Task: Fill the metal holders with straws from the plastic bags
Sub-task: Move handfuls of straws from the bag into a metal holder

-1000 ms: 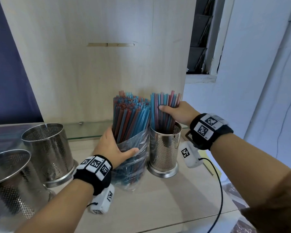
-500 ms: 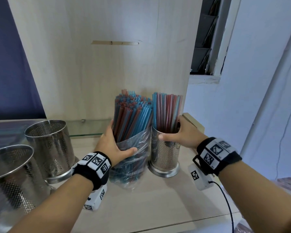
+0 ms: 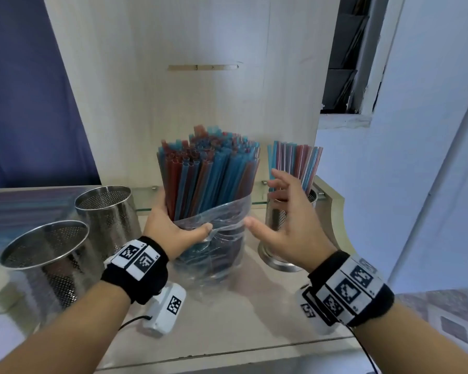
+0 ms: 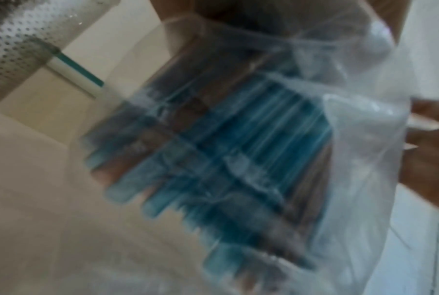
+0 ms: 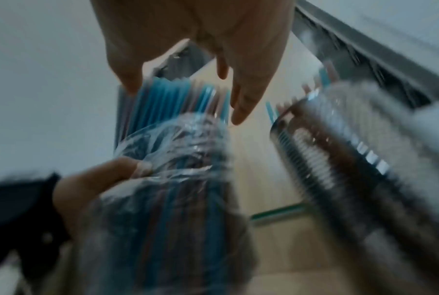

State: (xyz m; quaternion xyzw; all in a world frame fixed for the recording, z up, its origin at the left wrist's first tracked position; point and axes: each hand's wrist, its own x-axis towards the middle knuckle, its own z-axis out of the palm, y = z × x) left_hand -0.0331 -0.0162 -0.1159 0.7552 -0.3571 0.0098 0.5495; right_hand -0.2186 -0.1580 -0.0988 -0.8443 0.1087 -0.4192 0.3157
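While left hand (image 3: 170, 228) grips the bag (image 3: 214, 238), right hand (image 3: 287, 225) has left the holder (image 3: 278, 220), fingers spread.

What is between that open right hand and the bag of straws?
Nothing visible. The right hand hovers open beside the plastic bag with only bare air between. The left hand grips the bag's other side, and the part-filled holder stands behind the right hand.

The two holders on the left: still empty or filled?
Empty: both left holders show bare perforated insides, no straws.
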